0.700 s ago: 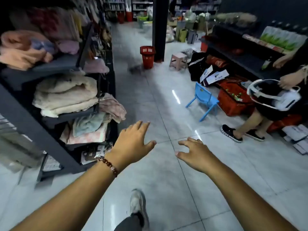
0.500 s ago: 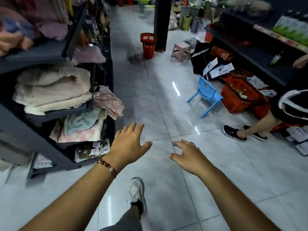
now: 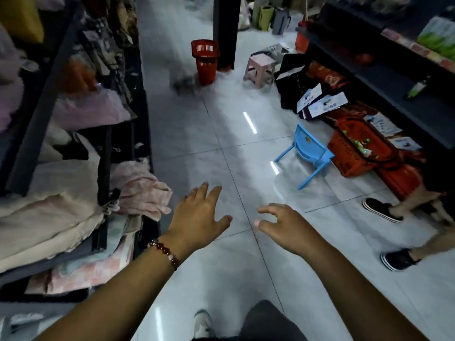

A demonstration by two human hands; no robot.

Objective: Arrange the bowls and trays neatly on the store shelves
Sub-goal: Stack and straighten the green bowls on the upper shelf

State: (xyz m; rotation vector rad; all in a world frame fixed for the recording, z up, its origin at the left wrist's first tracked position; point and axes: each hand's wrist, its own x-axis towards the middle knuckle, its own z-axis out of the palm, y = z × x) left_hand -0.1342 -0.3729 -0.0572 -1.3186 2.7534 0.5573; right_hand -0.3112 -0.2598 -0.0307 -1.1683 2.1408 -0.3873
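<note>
**Both hands empty over the aisle floor**

You held both hands out in front of you, above the tiled floor (image 3: 192, 134), and neither one carried anything. Your left hand (image 3: 200, 212) was spread flat, palm down, fingers straight and thumb out to the side; a bead bracelet (image 3: 164, 252) sat on that wrist. Your right hand (image 3: 283, 223) was palm down with its fingers loosely curled, holding nothing. The two hands were near each other but apart.

No bowls or trays could be made out in the view, so their place cannot be told. The left shelves (image 3: 103, 153) carried folded cloth (image 3: 51, 217), some of it hanging over the shelf edge just beside your left hand. The right shelves (image 3: 394, 77) stood across the aisle. On the floor at their foot lay red baskets (image 3: 354, 148), with a blue chair (image 3: 310, 153) just beside them. A pink stool (image 3: 261, 70) and an upright red basket (image 3: 205, 60) stood farther down the aisle. Another person's shoes (image 3: 380, 209) were at the right edge.
</note>
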